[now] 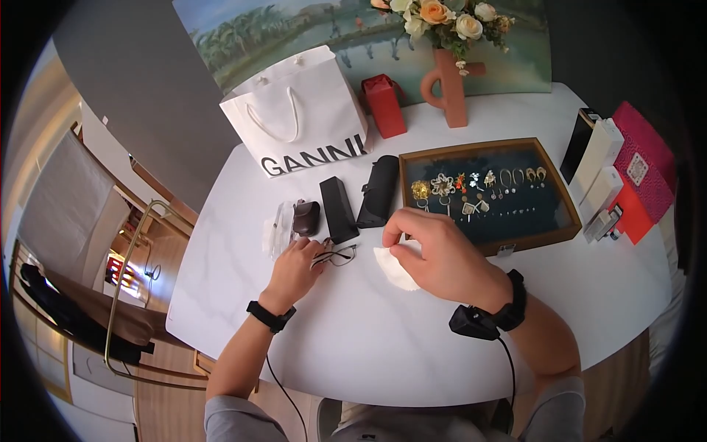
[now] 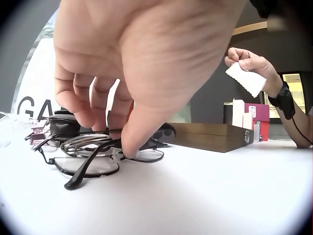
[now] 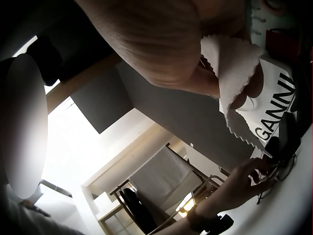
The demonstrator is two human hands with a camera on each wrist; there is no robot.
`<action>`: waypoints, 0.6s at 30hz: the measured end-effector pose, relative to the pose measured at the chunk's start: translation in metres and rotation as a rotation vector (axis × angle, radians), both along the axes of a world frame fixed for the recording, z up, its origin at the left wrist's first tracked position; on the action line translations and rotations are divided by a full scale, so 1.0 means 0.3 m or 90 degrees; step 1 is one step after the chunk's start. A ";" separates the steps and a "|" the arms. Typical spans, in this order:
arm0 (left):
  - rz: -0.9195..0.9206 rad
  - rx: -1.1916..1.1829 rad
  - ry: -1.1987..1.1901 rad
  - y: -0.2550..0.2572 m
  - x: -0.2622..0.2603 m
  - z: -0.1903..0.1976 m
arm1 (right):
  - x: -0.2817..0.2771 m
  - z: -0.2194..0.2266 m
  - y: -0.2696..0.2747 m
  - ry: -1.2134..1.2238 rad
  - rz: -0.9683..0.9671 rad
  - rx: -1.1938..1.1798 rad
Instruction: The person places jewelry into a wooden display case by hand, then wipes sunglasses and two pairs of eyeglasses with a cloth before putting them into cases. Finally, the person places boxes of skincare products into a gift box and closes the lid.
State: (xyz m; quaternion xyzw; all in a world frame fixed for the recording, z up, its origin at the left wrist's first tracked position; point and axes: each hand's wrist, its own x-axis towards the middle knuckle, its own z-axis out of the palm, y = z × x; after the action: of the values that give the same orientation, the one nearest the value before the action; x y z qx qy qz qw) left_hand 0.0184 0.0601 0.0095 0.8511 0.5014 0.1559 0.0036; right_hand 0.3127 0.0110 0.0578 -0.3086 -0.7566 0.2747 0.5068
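Observation:
My left hand (image 1: 294,267) is down at the table over a pair of thin dark-framed eyeglasses (image 1: 343,255). In the left wrist view its thumb and fingers pinch the eyeglasses (image 2: 88,166) near the bridge, with a black temple tip pointing toward the camera. Raised to the right of it, my right hand (image 1: 445,254) pinches a small white cleaning cloth (image 1: 395,272) with zigzag edges. That cloth (image 3: 230,63) hangs folded from the fingers in the right wrist view. Beyond the left hand lie a dark brown pouch (image 1: 306,219) and a black glasses case (image 1: 338,210).
A longer black case (image 1: 378,191) lies beside a wooden jewellery box (image 1: 490,243) with earrings. Clear plastic packaging (image 1: 278,228) is at the left. Behind stand a white paper bag (image 1: 294,110), a red box (image 1: 384,107) and a flower vase (image 1: 453,88). Boxes (image 1: 600,155) line the right.

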 end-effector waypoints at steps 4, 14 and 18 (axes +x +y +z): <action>0.005 -0.030 0.012 -0.002 -0.011 -0.010 | -0.003 -0.004 0.000 -0.012 -0.001 -0.001; 0.092 -0.307 -0.540 -0.054 0.098 0.095 | 0.004 -0.008 0.025 0.178 -0.135 -0.079; -0.023 -0.535 -0.878 -0.060 0.195 0.118 | 0.020 -0.001 0.042 0.260 -0.192 0.008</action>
State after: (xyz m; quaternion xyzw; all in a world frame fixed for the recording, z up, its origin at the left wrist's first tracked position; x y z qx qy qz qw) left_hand 0.0770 0.0422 0.0449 0.4988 0.3893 0.4444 0.6342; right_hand 0.3188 0.0235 0.0576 -0.3531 -0.5858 0.2480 0.6861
